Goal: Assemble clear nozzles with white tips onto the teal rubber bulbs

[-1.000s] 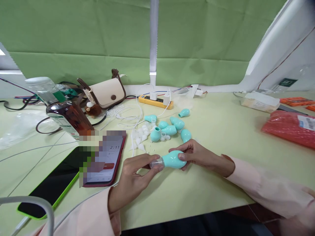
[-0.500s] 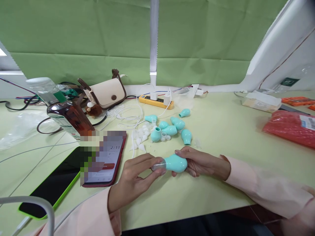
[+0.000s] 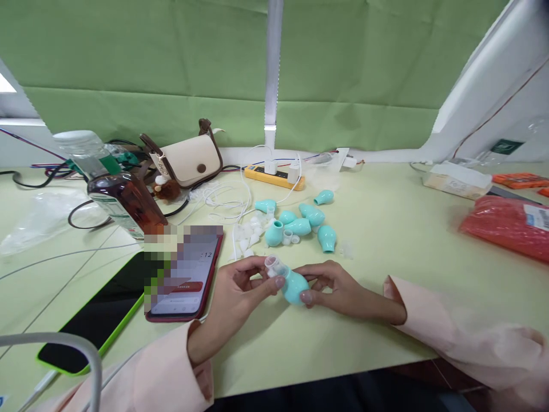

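A turquoise rubber bulb (image 3: pixel 294 288) with a clear plastic nozzle (image 3: pixel 273 263) in its neck is held above the table, tilted so the nozzle's wide open end points up and left. My left hand (image 3: pixel 241 293) pinches the nozzle near the neck between thumb and fingers. On the other side, my right hand (image 3: pixel 341 290) grips the round body of the bulb, thumb in front, fingers partly hidden behind it. Just beyond lie several loose turquoise bulbs (image 3: pixel 311 214), with small clear rings (image 3: pixel 287 236) and translucent white plastic pieces (image 3: pixel 246 236) beside them.
Left of my hands lie a phone in a red case (image 3: pixel 189 286) and a green-edged phone (image 3: pixel 103 309). Behind them are a brown bottle (image 3: pixel 128 200), a cream bag (image 3: pixel 193 160) and a yellow power strip (image 3: pixel 274 177). A red plastic package (image 3: pixel 506 226) is at the right.
The bulb has turned from lying nearly level to tilted, its nozzle end now raised. Both hands have shifted their grip around it, and the right hand's thumb is now low on the bulb.
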{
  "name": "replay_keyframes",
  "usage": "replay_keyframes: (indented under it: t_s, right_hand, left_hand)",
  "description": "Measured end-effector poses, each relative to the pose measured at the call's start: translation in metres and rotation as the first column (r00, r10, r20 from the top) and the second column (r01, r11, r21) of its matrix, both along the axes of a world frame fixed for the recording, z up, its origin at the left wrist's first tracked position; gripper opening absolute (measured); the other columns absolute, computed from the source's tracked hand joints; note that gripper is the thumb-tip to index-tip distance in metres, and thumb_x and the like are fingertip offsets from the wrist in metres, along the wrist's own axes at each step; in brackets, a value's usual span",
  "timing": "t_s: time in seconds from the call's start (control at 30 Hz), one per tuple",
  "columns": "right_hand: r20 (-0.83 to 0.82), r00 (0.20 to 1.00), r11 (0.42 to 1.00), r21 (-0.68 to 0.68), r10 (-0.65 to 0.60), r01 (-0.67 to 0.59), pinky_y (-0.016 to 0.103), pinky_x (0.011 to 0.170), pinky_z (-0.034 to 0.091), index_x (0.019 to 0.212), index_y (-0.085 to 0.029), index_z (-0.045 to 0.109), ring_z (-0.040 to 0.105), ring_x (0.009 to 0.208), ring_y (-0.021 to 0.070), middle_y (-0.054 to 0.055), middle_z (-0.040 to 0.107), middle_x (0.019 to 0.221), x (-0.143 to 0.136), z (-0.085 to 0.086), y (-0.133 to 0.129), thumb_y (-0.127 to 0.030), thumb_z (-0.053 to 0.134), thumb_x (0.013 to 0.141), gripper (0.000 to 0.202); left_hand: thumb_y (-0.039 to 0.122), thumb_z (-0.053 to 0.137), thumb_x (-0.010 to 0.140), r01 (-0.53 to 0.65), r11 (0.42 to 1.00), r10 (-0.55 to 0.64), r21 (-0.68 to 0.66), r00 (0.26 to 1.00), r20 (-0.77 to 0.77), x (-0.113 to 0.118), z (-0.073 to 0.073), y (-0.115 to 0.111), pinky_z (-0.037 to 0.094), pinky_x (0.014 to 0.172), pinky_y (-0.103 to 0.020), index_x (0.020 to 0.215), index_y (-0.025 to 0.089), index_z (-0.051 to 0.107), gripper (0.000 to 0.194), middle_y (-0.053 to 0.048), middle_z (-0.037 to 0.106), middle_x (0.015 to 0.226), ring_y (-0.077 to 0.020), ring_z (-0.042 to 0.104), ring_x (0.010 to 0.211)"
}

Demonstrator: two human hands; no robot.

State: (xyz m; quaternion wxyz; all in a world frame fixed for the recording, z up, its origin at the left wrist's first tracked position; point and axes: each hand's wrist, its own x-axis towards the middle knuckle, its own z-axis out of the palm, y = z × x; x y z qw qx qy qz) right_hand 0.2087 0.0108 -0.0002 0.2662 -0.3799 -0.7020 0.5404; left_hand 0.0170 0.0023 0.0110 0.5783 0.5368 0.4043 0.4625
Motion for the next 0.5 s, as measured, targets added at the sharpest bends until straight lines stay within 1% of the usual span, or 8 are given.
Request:
replay_keyframes:
  t_s: [0.13,0.2,0.27,0.33,0.4,0.43,0.47,0.5]
  right_hand:
    - [-0.094,0.984,0.97,-0.177,0.15,-0.165,0.022,0.055,0.046,0.097,-0.012,0.058,0.052,0.058,0.0086,0.004,0.057,0.075,-0.003,-0.001,-0.003,-0.041,0.049,0.078,0.036]
    - [-0.102,0.98,0.965,-0.185,0.169,-0.185,0.023,0.055,0.046,0.092,-0.011,0.058,0.052,0.06,0.0098,0.004,0.056,0.072,-0.004,-0.003,-0.004,-0.044,0.046,0.079,0.038]
    - [-0.04,0.993,0.992,-0.063,0.111,-0.113,0.022,0.057,0.046,0.09,-0.012,0.059,0.053,0.064,0.0109,0.004,0.057,0.073,-0.005,-0.004,-0.005,-0.044,0.05,0.076,0.036]
    - [0.059,0.997,0.987,0.152,0.04,-0.048,0.022,0.058,0.045,0.091,-0.015,0.059,0.053,0.064,0.0108,0.002,0.058,0.073,-0.006,-0.005,-0.006,-0.041,0.056,0.073,0.032]
    - [0.147,0.989,0.91,0.411,-0.009,-0.052,0.023,0.059,0.045,0.091,-0.015,0.058,0.054,0.062,0.0112,0.002,0.06,0.071,-0.004,-0.005,-0.006,-0.039,0.058,0.071,0.031]
    - [0.171,0.985,0.833,0.55,-0.037,-0.064,0.024,0.06,0.045,0.093,-0.015,0.057,0.055,0.063,0.0122,0.003,0.061,0.072,-0.002,-0.005,-0.004,-0.039,0.059,0.071,0.032]
    - [0.18,0.981,0.722,0.688,-0.078,-0.069,0.026,0.063,0.046,0.096,-0.015,0.056,0.056,0.067,0.0139,0.004,0.062,0.075,0.002,-0.003,-0.001,-0.038,0.059,0.071,0.034]
    - [0.172,0.976,0.587,0.807,-0.132,-0.063,0.028,0.066,0.046,0.099,-0.015,0.054,0.057,0.072,0.0158,0.006,0.063,0.08,0.006,-0.002,0.004,-0.036,0.06,0.07,0.037]
  left_hand:
    - [0.02,0.062,0.07,0.064,0.993,-0.061,0.097,0.997,-0.037,0.0,0.003,0.0,0.042,0.061,-0.022,0.075,0.012,0.06,0.01,-0.002,0.053,0.073,-0.013,0.049,0.069]
    - [0.021,0.058,0.074,0.071,0.985,-0.061,0.157,0.996,-0.069,0.0,0.002,-0.002,0.041,0.063,-0.022,0.076,0.014,0.06,0.008,-0.001,0.052,0.074,-0.0135,0.048,0.073]
    - [0.023,0.054,0.078,0.087,0.979,-0.071,0.183,0.993,-0.091,0.001,-0.001,-0.005,0.041,0.069,-0.022,0.082,0.016,0.06,0.009,-0.001,0.053,0.079,-0.0141,0.049,0.079]
    - [0.024,0.05,0.081,0.122,0.978,-0.108,0.167,0.99,-0.089,0.002,-0.004,-0.009,0.04,0.075,-0.022,0.091,0.019,0.059,0.014,-0.001,0.055,0.087,-0.0147,0.05,0.085]
    - [0.026,0.048,0.082,0.17,0.978,-0.161,0.124,0.984,-0.075,0.003,-0.005,-0.012,0.039,0.079,-0.023,0.097,0.022,0.057,0.018,-0.001,0.056,0.093,-0.0151,0.05,0.089]
    - [0.027,0.047,0.083,0.18,0.978,-0.174,0.102,0.982,-0.073,0.003,-0.005,-0.013,0.038,0.08,-0.023,0.098,0.022,0.056,0.019,-0.001,0.056,0.095,-0.0154,0.05,0.091]
    - [0.028,0.046,0.083,0.178,0.98,-0.172,0.083,0.982,-0.077,0.003,-0.004,-0.014,0.037,0.081,-0.024,0.098,0.022,0.057,0.019,-0.001,0.056,0.096,-0.0158,0.049,0.092]
    - [0.029,0.046,0.083,0.164,0.984,-0.158,0.07,0.984,-0.087,0.003,-0.004,-0.014,0.037,0.082,-0.024,0.097,0.021,0.057,0.019,-0.002,0.057,0.097,-0.0162,0.049,0.093]
